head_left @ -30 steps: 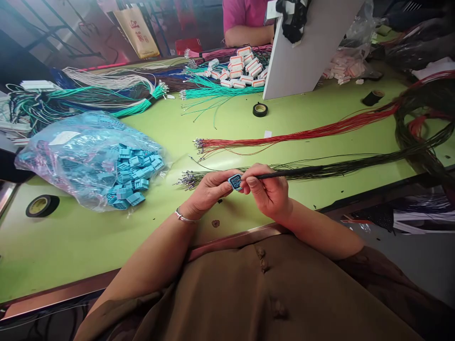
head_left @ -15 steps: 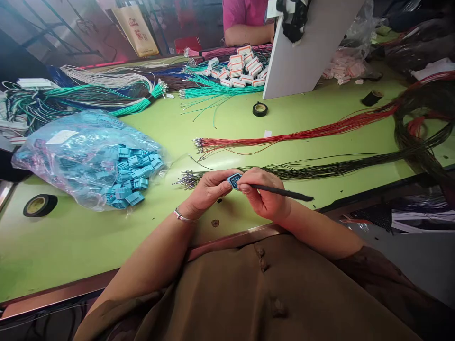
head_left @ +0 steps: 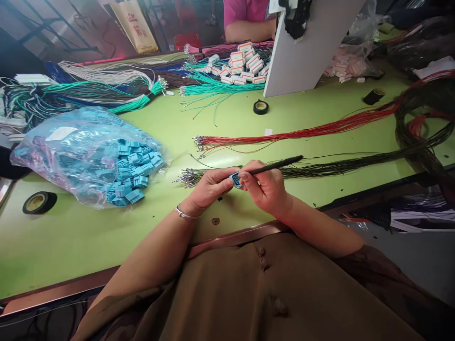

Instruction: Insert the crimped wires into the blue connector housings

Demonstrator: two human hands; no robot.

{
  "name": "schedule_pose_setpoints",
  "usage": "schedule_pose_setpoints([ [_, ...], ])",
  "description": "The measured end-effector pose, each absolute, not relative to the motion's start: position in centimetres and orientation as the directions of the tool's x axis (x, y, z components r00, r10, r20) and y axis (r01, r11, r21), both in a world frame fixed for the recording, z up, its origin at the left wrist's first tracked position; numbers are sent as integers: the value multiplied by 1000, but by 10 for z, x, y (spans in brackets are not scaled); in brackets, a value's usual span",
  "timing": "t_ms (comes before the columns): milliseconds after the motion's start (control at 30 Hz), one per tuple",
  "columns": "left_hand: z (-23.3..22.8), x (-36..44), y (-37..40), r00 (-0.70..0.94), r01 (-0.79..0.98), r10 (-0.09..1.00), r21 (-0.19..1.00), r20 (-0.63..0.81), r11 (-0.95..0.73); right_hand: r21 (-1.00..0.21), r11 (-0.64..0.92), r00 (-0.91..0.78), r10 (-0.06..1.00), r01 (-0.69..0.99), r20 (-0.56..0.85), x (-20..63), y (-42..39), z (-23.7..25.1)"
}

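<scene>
Since 0.5 s ago the black wire (head_left: 273,165) has swung: its free end, then low and pointing toward the table edge, now points up and away, over the black wire bundle (head_left: 355,165). Hands otherwise in the same spot.

Landmark: blue connector (head_left: 235,179), held above the green table (head_left: 71,237) near its front edge.
- Left hand (head_left: 209,189): closed on the connector from its left side, thumb and fingertips pinching it; bracelet (head_left: 185,214) at the wrist.
- Right hand (head_left: 266,187): closed on the wire, pinched just right of the connector; wire tip meets the connector face. Whether the tip is seated inside cannot be told.
- Left of connector: clear bag of blue connectors (head_left: 88,156), w/ some spilling at its mouth; further left, a tape roll (head_left: 39,202).
- Behind connector: black bundle, then red wire bundle (head_left: 284,136), then a second tape roll (head_left: 260,107) and green wires (head_left: 213,89).
- Far behind: white connectors (head_left: 243,64), a leaning white board (head_left: 305,52), and another person's arm (head_left: 245,33).
</scene>
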State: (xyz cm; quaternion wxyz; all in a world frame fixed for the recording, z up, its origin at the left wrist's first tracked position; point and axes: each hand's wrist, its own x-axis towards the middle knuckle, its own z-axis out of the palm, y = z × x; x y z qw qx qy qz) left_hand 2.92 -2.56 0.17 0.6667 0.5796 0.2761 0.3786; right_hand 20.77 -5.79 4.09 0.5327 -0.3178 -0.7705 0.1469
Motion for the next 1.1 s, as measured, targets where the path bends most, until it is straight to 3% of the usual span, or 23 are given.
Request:
schedule_pose_setpoints([
  [200,5,29,-24,584,-152,804,988,110,-25,-624,698,-225,710,352,668,208,-59,42],
  [500,2,24,-20,617,-106,771,987,159,-118,-651,686,-230,725,325,649,209,-59,43],
  [833,3,25,-21,643,-119,741,981,194,-153,-759,600,-200,800,255,565,210,-60,43],
  [1100,7,25,-20,660,-130,724,979,202,-155,-777,591,-204,806,219,555,210,-59,43],
])
